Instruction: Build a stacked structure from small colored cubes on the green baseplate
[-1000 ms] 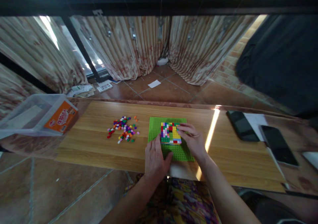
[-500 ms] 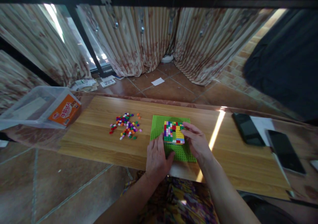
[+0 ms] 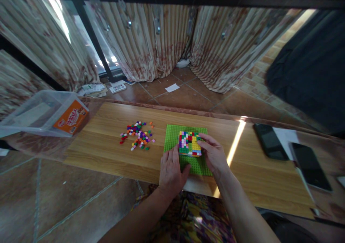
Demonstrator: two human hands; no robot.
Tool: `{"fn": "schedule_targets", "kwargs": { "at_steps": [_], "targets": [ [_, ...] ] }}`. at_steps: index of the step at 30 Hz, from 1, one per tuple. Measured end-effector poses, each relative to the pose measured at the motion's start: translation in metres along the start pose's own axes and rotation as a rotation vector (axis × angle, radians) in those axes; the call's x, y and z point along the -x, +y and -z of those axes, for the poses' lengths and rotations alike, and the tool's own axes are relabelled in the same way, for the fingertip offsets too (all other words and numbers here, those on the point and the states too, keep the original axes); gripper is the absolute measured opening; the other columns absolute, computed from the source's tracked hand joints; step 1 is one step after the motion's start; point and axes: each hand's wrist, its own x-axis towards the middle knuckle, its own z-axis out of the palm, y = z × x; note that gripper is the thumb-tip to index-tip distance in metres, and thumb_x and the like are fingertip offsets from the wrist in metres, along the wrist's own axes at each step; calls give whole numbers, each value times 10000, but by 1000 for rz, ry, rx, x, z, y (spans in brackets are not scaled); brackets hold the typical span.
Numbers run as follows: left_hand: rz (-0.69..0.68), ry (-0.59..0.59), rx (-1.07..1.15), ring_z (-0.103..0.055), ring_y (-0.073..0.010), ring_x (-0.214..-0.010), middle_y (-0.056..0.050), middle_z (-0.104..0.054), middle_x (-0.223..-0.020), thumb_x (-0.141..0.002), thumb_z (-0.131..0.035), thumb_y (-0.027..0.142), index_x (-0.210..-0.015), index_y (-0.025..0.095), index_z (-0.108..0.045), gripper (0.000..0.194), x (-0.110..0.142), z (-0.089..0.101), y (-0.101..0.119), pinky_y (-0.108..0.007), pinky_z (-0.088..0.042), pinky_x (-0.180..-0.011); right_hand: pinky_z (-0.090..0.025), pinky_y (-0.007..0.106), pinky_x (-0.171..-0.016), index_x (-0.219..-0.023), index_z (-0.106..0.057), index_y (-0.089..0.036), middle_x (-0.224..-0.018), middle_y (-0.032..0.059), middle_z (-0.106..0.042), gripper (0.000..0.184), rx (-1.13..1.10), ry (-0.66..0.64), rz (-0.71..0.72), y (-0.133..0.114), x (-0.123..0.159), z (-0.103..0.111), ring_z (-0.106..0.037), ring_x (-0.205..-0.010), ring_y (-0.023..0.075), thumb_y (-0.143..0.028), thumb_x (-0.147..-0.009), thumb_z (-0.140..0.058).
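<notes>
A multicoloured block of small toy bricks (image 3: 190, 146) stands on the green baseplate (image 3: 171, 132), with a dark gap in its top. My left hand (image 3: 171, 169) lies over the plate's front left part, its fingers stretched out and touching the block's left side, thumb apart. From the right, my right hand (image 3: 213, 153) closes its thumb and fingers on the block's right edge; whether a loose brick is between those fingertips is too small to see. Loose bricks (image 3: 138, 134) in many colours lie scattered on the wooden table to the left.
On the table's left end is a clear plastic box (image 3: 44, 130) with an orange label. Two dark phone-like devices, one farther back (image 3: 270, 142) and one nearer (image 3: 311, 167), lie at the right by a white paper (image 3: 286, 139). Patterned curtains (image 3: 167, 45) hang beyond the table.
The whole view has shifted slightly. Both hands keep nearly the same place at the brick block, and the loose bricks look unmoved.
</notes>
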Motion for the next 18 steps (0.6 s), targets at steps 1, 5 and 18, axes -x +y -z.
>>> {"fn": "schedule_targets", "kwargs": {
  "at_steps": [1, 5, 18],
  "targets": [
    [0, -3, 1, -527, -320, -1174, -172, -586, -1309, -879, -635, 396, -1542, 139, -214, 826, 0, 0, 0, -520, -472, -1015, -562, 303, -630, -847, -779, -228, -738, -9, -757, 344, 4, 0, 2, 1, 0, 0, -669, -638, 151, -252, -520, -884],
    [10, -27, 21, -527, -320, -1175, -171, -579, -1319, -879, -627, 405, -1541, 146, -218, 820, 0, -2, -2, -527, -463, -1023, -567, 332, -647, -872, -773, -232, -755, -6, -758, 344, 34, 12, 41, 5, -1, 1, -674, -656, 169, -279, -547, -877],
    [159, -131, 126, -492, -321, -1257, -167, -549, -1386, -820, -663, 360, -1493, 126, -333, 785, -2, 2, 6, -525, -411, -1095, -535, 332, -701, -936, -768, -212, -861, 43, -739, 278, 570, 111, 541, -13, 29, -12, -657, -732, 181, -420, -751, -769]
  ]
}}
